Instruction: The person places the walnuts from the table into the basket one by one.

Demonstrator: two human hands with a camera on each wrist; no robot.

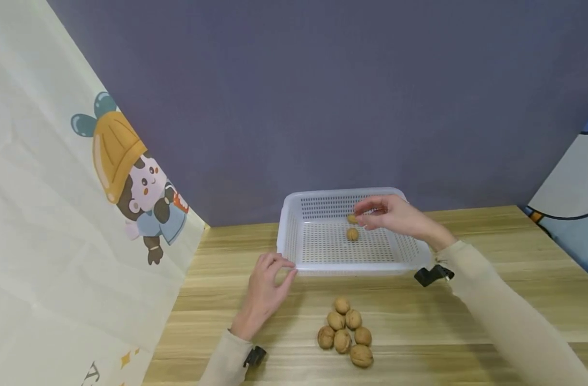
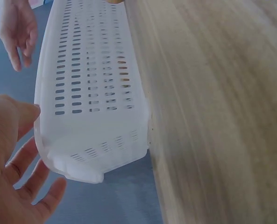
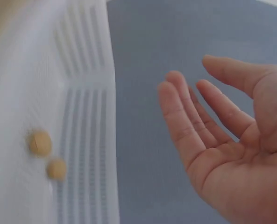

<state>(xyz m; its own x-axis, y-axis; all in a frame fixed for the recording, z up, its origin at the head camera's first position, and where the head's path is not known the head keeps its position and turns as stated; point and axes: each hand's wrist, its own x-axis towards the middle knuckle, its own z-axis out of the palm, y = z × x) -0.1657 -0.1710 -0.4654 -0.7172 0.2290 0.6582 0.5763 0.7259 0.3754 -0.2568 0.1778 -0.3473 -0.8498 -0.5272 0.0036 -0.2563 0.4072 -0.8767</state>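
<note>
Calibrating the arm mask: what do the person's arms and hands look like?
Left hand and right hand are bare, no gloves. Both arms wear plain beige sleeves. Each wrist carries a small, blocky black wrist camera. I can't make out any cables or markings.

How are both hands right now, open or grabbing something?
Left hand: open, at a corner of the basket.
Right hand: open, empty, over the basket.

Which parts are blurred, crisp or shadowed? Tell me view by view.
Right wrist: the basket and its two walnuts are blurred, the right grip clearer; head: the loose walnuts look fairly crisp, with soft arm shadows on the table; left wrist: the basket's nearer slots are fairly crisp.
</note>
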